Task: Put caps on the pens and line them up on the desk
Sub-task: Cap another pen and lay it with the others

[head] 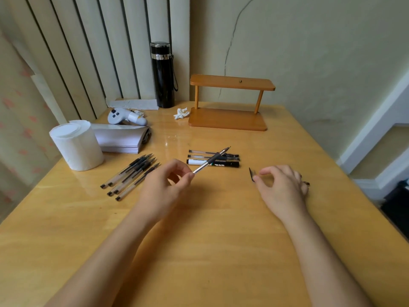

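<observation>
left hand (164, 185) pinching pen (211, 160), tip up-right — right hand (283, 185) pinching cap (251, 174)

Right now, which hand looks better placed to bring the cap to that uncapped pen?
The right hand: its fingertips already pinch the black cap. The left hand is busy holding the uncapped pen by its back end, tip pointing away toward the capped pens.

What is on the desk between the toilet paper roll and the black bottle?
In the head view, a white stack of paper and a white game controller lie between them.
</observation>
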